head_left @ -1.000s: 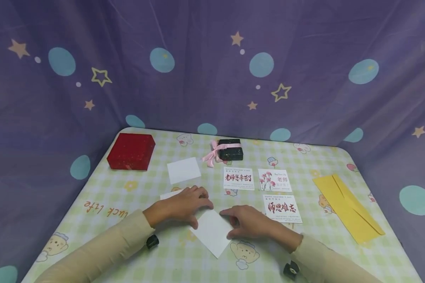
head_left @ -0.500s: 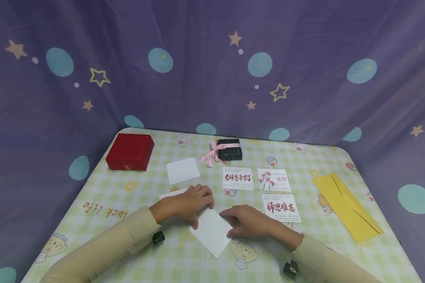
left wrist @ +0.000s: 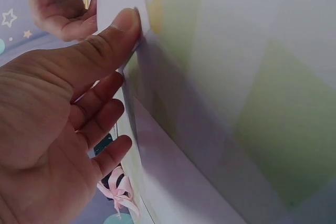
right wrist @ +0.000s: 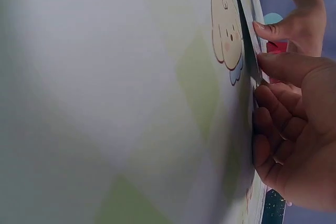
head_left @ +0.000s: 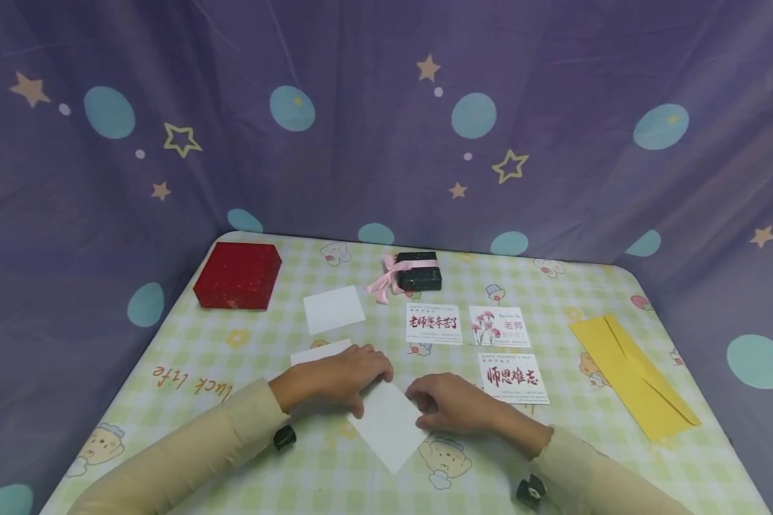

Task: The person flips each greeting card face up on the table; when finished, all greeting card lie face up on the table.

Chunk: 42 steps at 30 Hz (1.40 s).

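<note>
A blank white card (head_left: 391,435) lies cornerwise near the front middle of the table, between both hands. My left hand (head_left: 348,377) pinches its upper left edge; in the left wrist view the thumb (left wrist: 126,22) presses on its face. On the opposite edge my right hand (head_left: 454,404) pinches the card between thumb (right wrist: 278,66) and curled fingers, and that edge looks slightly raised in the right wrist view. Another white card (head_left: 318,351) lies partly hidden behind my left hand. Farther back is a third blank white card (head_left: 333,310).
Several printed cards, one with red lettering (head_left: 434,324), lie right of centre. A yellow envelope (head_left: 634,379) is at the right. Toward the back stand a red box (head_left: 238,276) and a small black box (head_left: 420,272) with pink ribbon. A purple curtain (head_left: 386,172) hangs behind the table.
Both hands and the white card between them have shifted slightly to the right. My right index finger has curled in a little. The other things have stayed in place.
</note>
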Available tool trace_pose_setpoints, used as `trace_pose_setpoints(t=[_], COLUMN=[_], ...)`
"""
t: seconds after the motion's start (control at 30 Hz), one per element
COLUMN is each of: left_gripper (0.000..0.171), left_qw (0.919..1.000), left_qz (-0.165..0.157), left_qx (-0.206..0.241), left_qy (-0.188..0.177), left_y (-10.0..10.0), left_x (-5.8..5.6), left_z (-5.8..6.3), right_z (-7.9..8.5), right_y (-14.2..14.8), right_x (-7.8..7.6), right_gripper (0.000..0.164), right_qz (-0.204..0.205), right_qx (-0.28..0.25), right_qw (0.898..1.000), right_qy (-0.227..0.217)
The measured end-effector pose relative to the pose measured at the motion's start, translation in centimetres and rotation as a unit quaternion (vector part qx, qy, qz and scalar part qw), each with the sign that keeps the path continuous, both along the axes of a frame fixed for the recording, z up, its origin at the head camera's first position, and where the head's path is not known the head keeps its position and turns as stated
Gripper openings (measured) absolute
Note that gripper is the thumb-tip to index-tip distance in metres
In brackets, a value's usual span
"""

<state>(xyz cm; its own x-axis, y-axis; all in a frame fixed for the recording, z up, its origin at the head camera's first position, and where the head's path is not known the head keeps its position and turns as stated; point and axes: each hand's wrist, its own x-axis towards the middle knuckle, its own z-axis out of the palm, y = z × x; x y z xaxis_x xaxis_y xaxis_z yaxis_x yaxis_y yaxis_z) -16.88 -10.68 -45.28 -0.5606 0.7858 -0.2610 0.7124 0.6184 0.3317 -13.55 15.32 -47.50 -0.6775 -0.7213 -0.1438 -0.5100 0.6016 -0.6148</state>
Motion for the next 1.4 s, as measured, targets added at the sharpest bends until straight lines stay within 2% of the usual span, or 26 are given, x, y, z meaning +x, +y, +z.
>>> trace_pose_setpoints(t=[0.13,0.23,0.43,0.57,0.67,0.77,0.87,0.97,1.1,1.17,1.3,1.33,1.4], left_gripper=[0.076,0.073,0.048,0.025,0.013,0.007,0.006,0.009,0.012,0.014,0.018,0.018,0.019], left_qw=[0.9999,1.0000,0.9988,0.9947,0.9885,0.9769,0.9596,0.9425,0.9203,0.9078,0.8837,0.8795,0.8767], left_qz=[0.000,-0.004,-0.006,0.014,0.031,0.048,0.051,0.048,0.032,0.018,-0.013,-0.020,-0.031], left_qx=[-0.003,-0.006,0.035,0.086,0.128,0.175,0.224,0.260,0.297,0.313,0.334,0.336,0.331], left_qy=[-0.010,-0.005,0.035,0.055,0.074,0.113,0.162,0.205,0.253,0.279,0.327,0.336,0.348], left_y=[0.1,0.2,0.0,-0.2,-0.3,-0.2,-0.2,-0.2,-0.1,0.1,0.3,0.3,0.4], left_x=[0.0,-0.1,-0.3,-0.5,-0.7,-0.9,-1.2,-1.3,-1.2,-1.2,-1.2,-1.2,-1.2], left_z=[0.1,0.1,0.2,0.8,1.3,1.7,1.9,1.8,1.5,1.4,1.2,1.2,1.0], right_z=[0.0,-0.1,-0.1,0.2,0.3,0.2,0.0,0.1,0.6,0.6,0.6,0.6,0.7], right_y=[0.2,0.4,0.7,1.0,1.3,1.6,1.9,2.3,2.5,2.6,2.9,3.0,3.1], right_x=[-0.1,-0.2,-0.4,-0.8,-1.1,-1.3,-1.5,-1.7,-2.0,-2.2,-2.4,-2.4,-2.5], right_gripper=[0.033,0.031,0.023,0.019,0.023,0.024,0.026,0.032,0.039,0.040,0.041,0.041,0.040], right_qz=[0.001,0.002,-0.002,-0.029,-0.052,-0.076,-0.109,-0.137,-0.168,-0.187,-0.223,-0.230,-0.248], right_qx=[-0.019,-0.030,-0.051,-0.081,-0.111,-0.109,-0.091,-0.096,-0.129,-0.141,-0.152,-0.154,-0.150], right_qw=[1.000,0.999,0.998,0.993,0.987,0.986,0.985,0.978,0.960,0.951,0.940,0.938,0.938], right_qy=[-0.020,-0.030,-0.036,-0.075,-0.107,-0.106,-0.096,-0.124,-0.185,-0.201,-0.211,-0.209,-0.190])
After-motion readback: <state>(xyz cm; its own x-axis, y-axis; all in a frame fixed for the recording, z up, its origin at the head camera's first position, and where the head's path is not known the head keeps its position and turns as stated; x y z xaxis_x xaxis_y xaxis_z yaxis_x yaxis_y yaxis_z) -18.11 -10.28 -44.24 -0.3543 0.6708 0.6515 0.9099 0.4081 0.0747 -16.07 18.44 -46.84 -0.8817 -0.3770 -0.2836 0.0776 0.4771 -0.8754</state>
